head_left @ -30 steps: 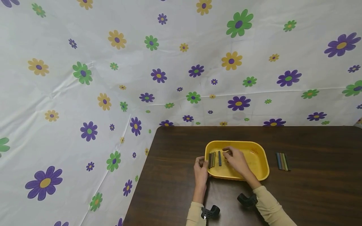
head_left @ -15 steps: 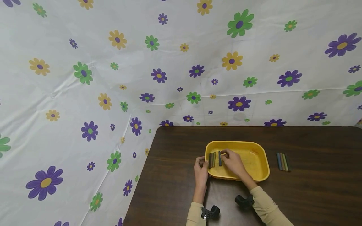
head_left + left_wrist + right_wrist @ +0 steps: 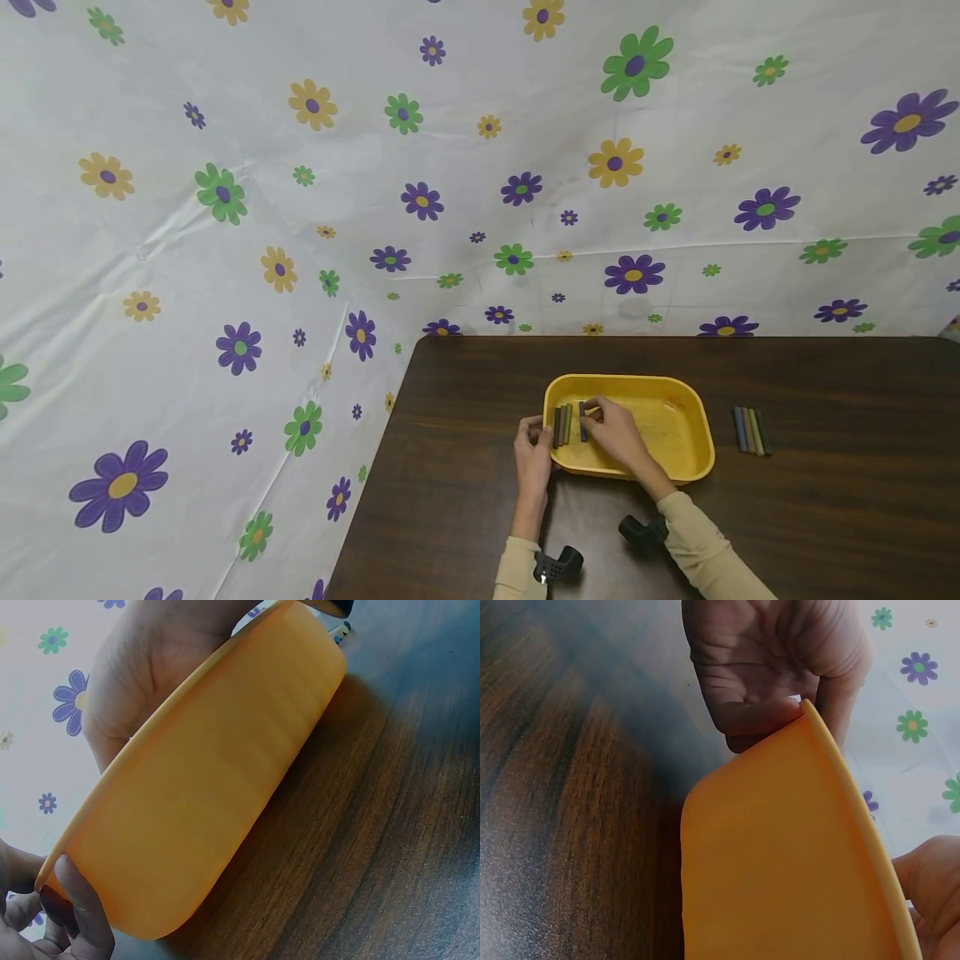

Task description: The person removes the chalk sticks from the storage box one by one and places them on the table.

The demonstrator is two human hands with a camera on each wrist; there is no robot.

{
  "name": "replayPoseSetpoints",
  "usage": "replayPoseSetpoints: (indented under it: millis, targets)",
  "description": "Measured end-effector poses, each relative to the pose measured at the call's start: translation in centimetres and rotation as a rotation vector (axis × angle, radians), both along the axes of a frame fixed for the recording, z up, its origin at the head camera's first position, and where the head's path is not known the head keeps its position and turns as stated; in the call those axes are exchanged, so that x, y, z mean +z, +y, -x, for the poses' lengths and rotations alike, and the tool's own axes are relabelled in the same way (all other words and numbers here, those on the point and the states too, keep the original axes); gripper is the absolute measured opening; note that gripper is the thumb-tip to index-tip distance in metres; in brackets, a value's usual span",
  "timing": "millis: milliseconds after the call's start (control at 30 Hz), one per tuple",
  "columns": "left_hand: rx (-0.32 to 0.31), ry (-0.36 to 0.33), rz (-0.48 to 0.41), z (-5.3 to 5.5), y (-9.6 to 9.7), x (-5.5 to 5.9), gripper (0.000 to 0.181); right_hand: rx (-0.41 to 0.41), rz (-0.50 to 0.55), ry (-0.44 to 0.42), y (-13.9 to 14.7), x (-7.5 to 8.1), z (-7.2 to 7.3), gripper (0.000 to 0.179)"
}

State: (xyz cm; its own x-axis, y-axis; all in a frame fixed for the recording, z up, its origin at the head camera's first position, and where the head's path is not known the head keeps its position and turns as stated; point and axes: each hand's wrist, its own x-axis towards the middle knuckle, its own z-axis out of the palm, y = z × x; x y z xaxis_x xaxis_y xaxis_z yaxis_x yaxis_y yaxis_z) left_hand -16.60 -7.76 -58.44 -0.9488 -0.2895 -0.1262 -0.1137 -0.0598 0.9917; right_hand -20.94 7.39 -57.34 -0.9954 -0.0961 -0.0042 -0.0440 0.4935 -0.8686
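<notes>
A yellow plastic tray [image 3: 678, 437] with a raised rim stands on the dark wooden table. My left hand [image 3: 533, 454] grips the tray's left end, thumb and fingers on either side of the rim; the left wrist view shows its fingers [image 3: 88, 911] against the outer wall. Inside the tray, my right hand [image 3: 618, 435] pinches a slim dark blue stick [image 3: 582, 436] between thumb and fingertips. Three similar sticks [image 3: 562, 425], dark and olive in tone, lie side by side at the tray's left. In the right wrist view the tray wall hides the right fingertips.
Several slim sticks [image 3: 749, 431], blue, brownish and green, lie in a row on the table [image 3: 847, 475] right of the tray. A flower-printed sheet [image 3: 487, 183] hangs behind and to the left. Black wrist cameras [image 3: 558, 565] sit on both wrists.
My right hand has moved a little left inside the tray, and its fingertips have closed onto the blue stick. The left hand stays on the rim.
</notes>
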Motion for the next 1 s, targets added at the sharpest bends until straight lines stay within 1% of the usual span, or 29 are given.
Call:
replayPoseSetpoints:
  millis: [267,467,633,733,900,1000]
  targets:
    - [0.002,0.007,-0.002,0.1,0.0,-0.1,0.020,-0.003,-0.043,-0.008,-0.2,-0.3,0.3,0.029]
    - [0.007,0.010,0.008,0.1,0.0,-0.1,0.021,0.012,-0.088,-0.008,-0.3,-0.6,0.7,0.031]
    - [0.004,0.015,0.004,-0.1,0.1,-0.1,0.021,0.022,-0.121,0.012,-0.5,-0.8,0.9,0.033]
    - [-0.001,0.020,0.003,0.0,0.1,-0.2,0.020,0.021,-0.116,0.033,-0.8,-0.9,1.0,0.033]
    - [-0.002,0.022,0.012,0.1,0.1,-0.3,0.019,0.017,-0.084,0.042,-1.5,-0.9,1.4,0.034]
    - [0.001,0.018,0.017,0.1,0.0,-0.4,0.019,0.017,-0.095,0.046,-1.9,-0.9,1.5,0.033]
